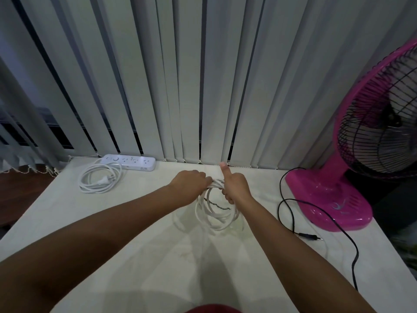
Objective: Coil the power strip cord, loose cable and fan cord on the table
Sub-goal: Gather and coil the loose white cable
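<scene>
White loose cable [216, 213] is hanging in loops from both hands over the middle of the worktop [112, 222]. Left hand [191, 181] is gripping the top of the bundle from the left. Right hand [234, 186] is clamping it from the right, thumb sticking up, and the two are nearly touching.

Power strip cord [99, 179] is sitting coiled far left by the strip [129, 161]. Black fan cord [357, 251] is sprawling uncoiled off to the right, running roughly far-to-near from the fan [338, 195] toward the near edge, so I'd say the right hand is closer to it.

Fingertips are hiding behind the bundle, and the cable's ends are getting lost in the loops.
</scene>
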A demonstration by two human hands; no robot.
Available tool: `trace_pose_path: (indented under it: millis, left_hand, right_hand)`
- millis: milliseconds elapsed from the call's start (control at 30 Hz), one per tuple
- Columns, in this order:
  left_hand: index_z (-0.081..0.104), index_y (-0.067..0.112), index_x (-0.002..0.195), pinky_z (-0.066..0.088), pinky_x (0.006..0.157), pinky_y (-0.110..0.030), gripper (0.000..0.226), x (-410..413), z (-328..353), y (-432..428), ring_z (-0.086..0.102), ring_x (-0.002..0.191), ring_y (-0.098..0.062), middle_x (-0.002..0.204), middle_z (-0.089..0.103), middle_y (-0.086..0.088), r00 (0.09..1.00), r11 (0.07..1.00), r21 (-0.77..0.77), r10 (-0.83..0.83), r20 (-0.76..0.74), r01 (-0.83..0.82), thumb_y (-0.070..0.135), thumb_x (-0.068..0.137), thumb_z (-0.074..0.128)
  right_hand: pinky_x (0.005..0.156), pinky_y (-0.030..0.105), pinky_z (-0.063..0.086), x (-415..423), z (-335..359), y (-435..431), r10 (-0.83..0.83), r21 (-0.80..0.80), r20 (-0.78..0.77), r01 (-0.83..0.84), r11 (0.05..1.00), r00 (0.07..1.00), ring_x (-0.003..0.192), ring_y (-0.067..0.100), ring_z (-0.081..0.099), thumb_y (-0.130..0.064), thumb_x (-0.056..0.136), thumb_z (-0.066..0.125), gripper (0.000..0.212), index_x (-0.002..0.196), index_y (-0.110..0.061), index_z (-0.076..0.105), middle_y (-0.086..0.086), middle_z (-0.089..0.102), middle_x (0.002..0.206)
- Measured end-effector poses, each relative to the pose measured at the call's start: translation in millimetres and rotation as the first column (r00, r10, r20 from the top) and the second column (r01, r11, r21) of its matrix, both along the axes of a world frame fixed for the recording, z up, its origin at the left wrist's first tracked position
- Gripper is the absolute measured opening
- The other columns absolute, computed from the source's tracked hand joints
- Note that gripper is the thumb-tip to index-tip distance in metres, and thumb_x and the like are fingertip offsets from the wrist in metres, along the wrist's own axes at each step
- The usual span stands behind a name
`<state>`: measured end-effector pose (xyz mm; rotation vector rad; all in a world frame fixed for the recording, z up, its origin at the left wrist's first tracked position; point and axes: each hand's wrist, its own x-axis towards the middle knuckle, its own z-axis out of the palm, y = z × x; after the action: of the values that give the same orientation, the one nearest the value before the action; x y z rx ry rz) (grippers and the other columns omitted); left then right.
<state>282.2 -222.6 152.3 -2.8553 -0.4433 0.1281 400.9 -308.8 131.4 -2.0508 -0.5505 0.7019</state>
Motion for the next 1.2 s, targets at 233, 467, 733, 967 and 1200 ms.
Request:
trace_pose_path:
  millis: [233,467,733,967,1200]
  left_hand:
    - [0.059,0.026,0.113,0.042,0.087,-0.028,0.052,-45,-20,35,0.053,0.115,-0.02,0.121,0.058,0.001,0.98,0.706,-0.705,0.182,0.086,-0.069,-0.01,0.078,0.043]
    - [0.017,0.04,0.145,0.022,0.116,-0.049,0.088,-43,-32,-5,0.048,0.125,-0.016,0.132,0.052,0.011,0.799,-0.408,-0.903,0.583,-0.145,0.134,0.048,0.075,0.07]
    - [0.065,0.019,0.105,0.056,0.075,-0.032,0.042,-15,-43,-24,0.068,0.073,-0.015,0.084,0.069,-0.002,0.612,-0.531,-0.762,0.757,-0.23,0.37,0.053,0.081,0.063]
    - [0.06,0.013,0.094,0.051,0.067,-0.028,0.015,-9,-74,-8,0.061,0.074,-0.014,0.082,0.063,-0.005,0.339,-0.527,-0.632,0.85,-0.403,0.569,0.028,0.093,0.058]
    - [0.053,0.009,0.114,0.05,0.069,-0.03,0.021,1,-97,30,0.057,0.079,-0.016,0.092,0.058,-0.006,0.253,-0.5,-0.65,0.861,-0.44,0.572,0.023,0.099,0.047]
  right_hand:
    - [0.036,0.015,0.024,31,5,-21,-0.043,0.081,-0.351,0.076,0.994,0.935,0.028,0.011,0.03,-0.067,0.089,0.04,0.067,0.064,-0.007,0.054,-0.001,0.042,0.038]
    - [0.027,0.013,0.018,38,16,-23,0.002,0.139,-0.814,0.19,0.972,0.581,0.025,0.007,0.024,-0.067,0.087,0.044,0.062,0.063,-0.01,0.047,-0.005,0.031,0.037]
    - [0.035,0.015,0.038,25,5,-20,0.003,0.119,-0.909,0.252,0.96,0.417,0.031,0.012,0.044,-0.066,0.091,0.036,0.067,0.068,-0.006,0.054,0.001,0.046,0.041]
    - [0.068,0.036,0.049,5,-29,-14,-0.075,0.129,-0.715,0.237,0.963,0.695,0.07,0.025,0.057,-0.038,0.096,0.054,0.033,0.091,-0.006,0.062,0.01,0.059,0.079]
    - [0.068,0.032,0.051,-14,-69,31,-0.184,0.163,-0.641,0.367,0.916,0.745,0.079,0.026,0.06,0.007,0.088,0.056,0.036,0.122,-0.003,0.059,0.022,0.065,0.105]
